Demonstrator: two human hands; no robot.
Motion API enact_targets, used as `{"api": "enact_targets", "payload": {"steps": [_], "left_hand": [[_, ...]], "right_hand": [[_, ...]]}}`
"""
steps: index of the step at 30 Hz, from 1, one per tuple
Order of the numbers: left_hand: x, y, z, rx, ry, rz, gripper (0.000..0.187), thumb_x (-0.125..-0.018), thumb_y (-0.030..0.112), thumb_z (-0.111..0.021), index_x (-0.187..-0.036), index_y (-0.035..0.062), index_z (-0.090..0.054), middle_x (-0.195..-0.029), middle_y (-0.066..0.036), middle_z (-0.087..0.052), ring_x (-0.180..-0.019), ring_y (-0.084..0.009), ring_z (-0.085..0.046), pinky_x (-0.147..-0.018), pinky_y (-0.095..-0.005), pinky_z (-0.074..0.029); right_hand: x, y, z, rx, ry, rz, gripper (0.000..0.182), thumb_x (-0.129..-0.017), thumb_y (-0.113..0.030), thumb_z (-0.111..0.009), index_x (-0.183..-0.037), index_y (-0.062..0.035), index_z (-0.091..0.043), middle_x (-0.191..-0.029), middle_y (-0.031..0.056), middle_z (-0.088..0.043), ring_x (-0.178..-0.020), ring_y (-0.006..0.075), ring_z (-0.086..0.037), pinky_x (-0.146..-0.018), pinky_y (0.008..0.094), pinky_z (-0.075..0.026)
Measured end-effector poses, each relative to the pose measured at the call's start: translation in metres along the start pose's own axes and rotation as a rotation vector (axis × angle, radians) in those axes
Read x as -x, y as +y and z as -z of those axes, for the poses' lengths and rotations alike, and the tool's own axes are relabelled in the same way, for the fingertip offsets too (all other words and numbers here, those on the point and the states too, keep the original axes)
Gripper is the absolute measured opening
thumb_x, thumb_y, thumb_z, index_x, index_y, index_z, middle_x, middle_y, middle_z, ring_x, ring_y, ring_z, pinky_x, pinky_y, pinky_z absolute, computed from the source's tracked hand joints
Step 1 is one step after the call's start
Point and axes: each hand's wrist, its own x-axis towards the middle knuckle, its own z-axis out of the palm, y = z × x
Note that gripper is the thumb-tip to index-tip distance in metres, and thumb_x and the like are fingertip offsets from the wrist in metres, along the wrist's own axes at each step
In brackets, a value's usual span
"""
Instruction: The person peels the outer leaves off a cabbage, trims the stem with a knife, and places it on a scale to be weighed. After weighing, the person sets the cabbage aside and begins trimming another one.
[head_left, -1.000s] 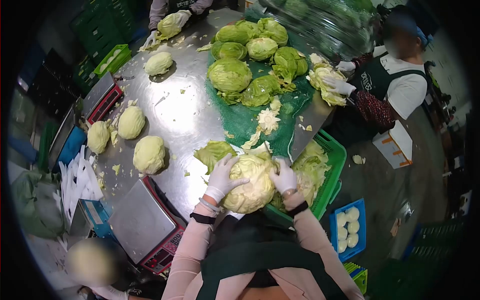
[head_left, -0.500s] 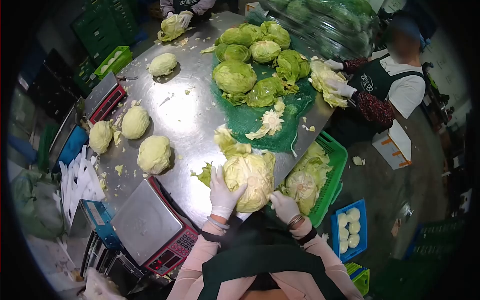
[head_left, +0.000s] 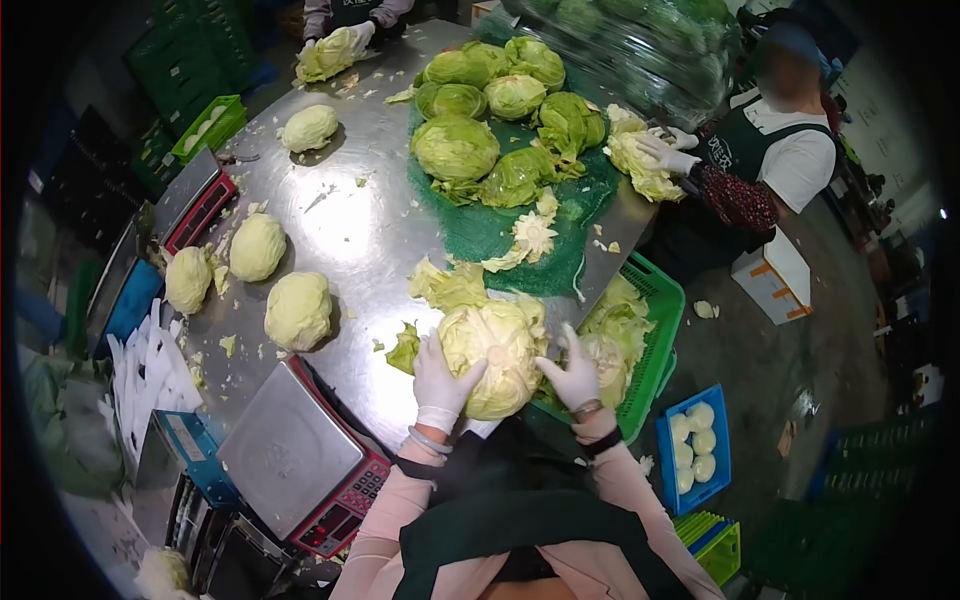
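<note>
Left hand [head_left: 438, 385]: fingers holding cabbage [head_left: 502, 345] | right hand [head_left: 574, 376]: fingers wide, thumb at cabbage | green crate [head_left: 664, 345] right of those fingers

lane over table [head_left: 365, 275] between left hand [head_left: 438, 385] and 3 pale heads [head_left: 298, 311]; leaf [head_left: 403, 348], scale [head_left: 292, 450] alongside

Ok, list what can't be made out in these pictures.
All in the head view:
- Underside of the cabbage between the left hand and right hand: hidden by the cabbage itself.
- Lower leaves in the green basket: covered by the upper leaves.
- Reading on the near scale: too small.
- Far worker's head: cut off by the top edge.
</note>
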Motion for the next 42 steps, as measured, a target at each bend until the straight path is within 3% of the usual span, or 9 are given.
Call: {"api": "enact_targets", "payload": {"steps": [4,6,8,13,17,21,26,30,42], "left_hand": [[-0.003,-0.011,0.001,0.126,-0.010,-0.013,0.093,-0.070,0.049,-0.070,-0.134,-0.0048,-0.030,-0.128,-0.028,-0.041,-0.117,-0.0415,-0.040,-0.098,-0.0437,-0.035],[-0.006,-0.025,-0.002,0.204,-0.008,-0.011,0.092,-0.070,0.048,-0.070,-0.134,-0.0053,-0.030,-0.128,-0.028,-0.041,-0.118,-0.0415,-0.040,-0.100,-0.0434,-0.033],[-0.012,-0.034,-0.003,0.319,-0.087,0.058,0.090,-0.072,0.047,-0.070,-0.134,-0.0055,-0.030,-0.127,-0.028,-0.042,-0.120,-0.0414,-0.038,-0.101,-0.0431,-0.031],[-0.001,-0.008,0.000,0.104,-0.011,0.018,0.090,-0.071,0.048,-0.068,-0.136,-0.0003,-0.029,-0.131,-0.026,-0.038,-0.118,-0.0427,-0.039,-0.098,-0.0450,-0.035],[-0.005,-0.016,-0.001,0.103,-0.056,0.039,0.092,-0.070,0.050,-0.069,-0.136,-0.0012,-0.029,-0.129,-0.026,-0.041,-0.116,-0.0415,-0.042,-0.095,-0.0441,-0.038],[-0.005,-0.014,0.006,0.180,-0.013,0.065,0.095,-0.069,0.051,-0.070,-0.136,-0.0015,-0.029,-0.126,-0.025,-0.043,-0.116,-0.0399,-0.043,-0.096,-0.0433,-0.038],[-0.005,-0.006,0.017,0.220,-0.088,0.102,0.094,-0.067,0.054,-0.070,-0.133,-0.0020,-0.032,-0.129,-0.022,-0.042,-0.117,-0.0384,-0.042,-0.095,-0.0423,-0.039],[-0.003,-0.005,0.011,0.181,-0.075,0.099,0.092,-0.067,0.053,-0.070,-0.130,-0.0022,-0.034,-0.129,-0.021,-0.042,-0.116,-0.0379,-0.042,-0.094,-0.0421,-0.040],[-0.003,-0.007,0.008,0.206,-0.036,0.150,0.097,-0.066,0.051,-0.072,-0.133,-0.0042,-0.030,-0.130,-0.025,-0.042,-0.119,-0.0385,-0.041,-0.100,-0.0409,-0.035]], "right_hand": [[-0.035,0.024,-0.032,0.105,-0.121,-0.108,0.027,-0.083,-0.030,-0.059,-0.099,-0.0085,-0.061,-0.083,0.0152,-0.064,-0.076,0.0345,-0.061,-0.069,0.0422,-0.048],[-0.049,0.066,-0.030,-0.094,-0.303,-0.604,0.024,-0.082,-0.029,-0.059,-0.094,-0.0083,-0.060,-0.080,0.0149,-0.064,-0.074,0.0364,-0.060,-0.068,0.0418,-0.048],[-0.043,0.089,-0.020,0.250,-0.329,-0.342,0.028,-0.081,-0.028,-0.061,-0.099,-0.0064,-0.060,-0.082,0.0140,-0.064,-0.076,0.0318,-0.062,-0.069,0.0402,-0.048],[-0.017,-0.033,0.002,-0.030,-0.175,0.348,0.052,-0.071,-0.027,-0.073,-0.115,-0.0068,-0.056,-0.107,0.0141,-0.059,-0.092,0.0301,-0.060,-0.074,0.0378,-0.049],[0.020,-0.051,-0.002,0.146,-0.408,0.387,0.045,-0.074,-0.030,-0.071,-0.112,-0.0116,-0.057,-0.100,0.0083,-0.059,-0.076,0.0254,-0.062,-0.064,0.0354,-0.051],[0.068,0.013,0.029,0.216,-0.414,-0.073,0.021,-0.077,-0.025,-0.068,-0.090,-0.0098,-0.061,-0.082,0.0068,-0.056,-0.062,0.0246,-0.058,-0.056,0.0330,-0.047],[0.025,-0.002,0.073,-0.180,-0.524,-0.422,0.031,-0.083,-0.012,-0.063,-0.112,-0.0018,-0.058,-0.083,0.0126,-0.061,-0.061,0.0208,-0.059,-0.057,0.0315,-0.047],[-0.030,-0.025,0.066,0.182,-0.689,0.173,0.024,-0.091,-0.027,-0.051,-0.095,-0.0060,-0.061,-0.080,0.0163,-0.063,-0.071,0.0352,-0.060,-0.062,0.0413,-0.047],[-0.091,-0.038,0.026,0.599,-1.066,0.484,0.039,-0.094,-0.040,-0.040,-0.082,-0.0090,-0.060,-0.072,0.0138,-0.063,-0.066,0.0337,-0.061,-0.058,0.0442,-0.048]]}}
